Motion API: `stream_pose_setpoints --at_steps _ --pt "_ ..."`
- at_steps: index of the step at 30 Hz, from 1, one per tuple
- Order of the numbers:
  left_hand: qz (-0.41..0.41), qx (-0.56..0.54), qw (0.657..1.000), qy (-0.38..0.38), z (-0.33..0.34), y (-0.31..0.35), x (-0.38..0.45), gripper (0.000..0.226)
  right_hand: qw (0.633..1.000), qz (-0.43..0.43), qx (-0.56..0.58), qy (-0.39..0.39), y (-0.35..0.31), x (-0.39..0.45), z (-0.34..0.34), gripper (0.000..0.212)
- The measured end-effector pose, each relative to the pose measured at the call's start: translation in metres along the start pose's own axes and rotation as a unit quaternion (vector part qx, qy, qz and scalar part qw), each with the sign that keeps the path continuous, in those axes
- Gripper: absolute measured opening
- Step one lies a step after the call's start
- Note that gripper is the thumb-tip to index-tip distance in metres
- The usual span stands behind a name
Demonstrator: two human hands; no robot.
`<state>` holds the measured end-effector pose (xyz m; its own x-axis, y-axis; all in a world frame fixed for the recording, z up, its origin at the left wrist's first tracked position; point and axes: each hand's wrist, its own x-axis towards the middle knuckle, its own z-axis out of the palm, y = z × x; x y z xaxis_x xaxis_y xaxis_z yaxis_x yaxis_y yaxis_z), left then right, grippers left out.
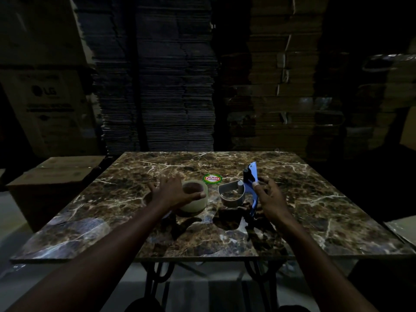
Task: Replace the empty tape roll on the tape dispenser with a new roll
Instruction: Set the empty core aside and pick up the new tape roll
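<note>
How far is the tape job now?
Done: the hub of the dispenser looks bare, nothing mounted. In hand: the right hand holds the dispenser; the left hand touches the new roll on the table. Left: mount the roll, thread the tape.

Glossy marble-patterned table point(292, 199), blue plastic tape dispenser point(251, 185), corrugated cardboard stacks point(157, 86)

Standing close by, I see both arms uncovered. The left forearm point(117, 239), in the lower left of the frame, and the right forearm point(315, 251), in the lower right, are long, slim and sleeveless right down to the bottom edge. The left hand point(171, 190) and right hand point(269, 194) are bare as well. The lamp picks out a pale left thumbnail point(202, 195) and a pale right thumbnail point(255, 183). Near the bottom edge sit two dark rounded shapes point(144, 305), too dim to make out.
</note>
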<state>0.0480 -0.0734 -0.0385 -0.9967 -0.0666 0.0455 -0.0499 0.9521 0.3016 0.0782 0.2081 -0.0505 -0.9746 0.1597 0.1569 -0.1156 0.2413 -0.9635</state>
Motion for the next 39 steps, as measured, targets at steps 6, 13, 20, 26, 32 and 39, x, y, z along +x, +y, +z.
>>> stream_pose_setpoints --at_steps 6,13,20,26,32,39 --pt "0.018 -0.023 1.000 -0.005 0.007 -0.004 0.013 0.136 1.000 0.003 0.008 0.000 0.001 0.003 -0.001 0.036" --pt "0.000 0.006 1.000 -0.001 -0.004 0.009 -0.003 0.117 1.000 0.012 -0.012 0.012 0.003 0.006 0.004 0.045" --pt "0.018 -0.002 0.999 -0.033 0.007 -0.011 0.019 0.128 1.000 0.019 -0.012 0.008 0.010 0.011 0.006 0.048" --pt "0.045 0.015 0.999 -0.006 0.017 -0.020 0.028 0.114 1.000 0.020 -0.007 0.003 0.010 0.010 0.006 0.051" --pt "0.052 -0.040 0.996 0.054 0.020 -0.018 0.016 0.107 1.000 0.026 -0.007 0.001 0.006 0.006 0.006 0.048" --pt "0.059 -0.057 0.989 0.124 0.010 -0.006 0.006 0.114 1.000 0.022 -0.003 0.002 0.009 0.007 0.008 0.044"
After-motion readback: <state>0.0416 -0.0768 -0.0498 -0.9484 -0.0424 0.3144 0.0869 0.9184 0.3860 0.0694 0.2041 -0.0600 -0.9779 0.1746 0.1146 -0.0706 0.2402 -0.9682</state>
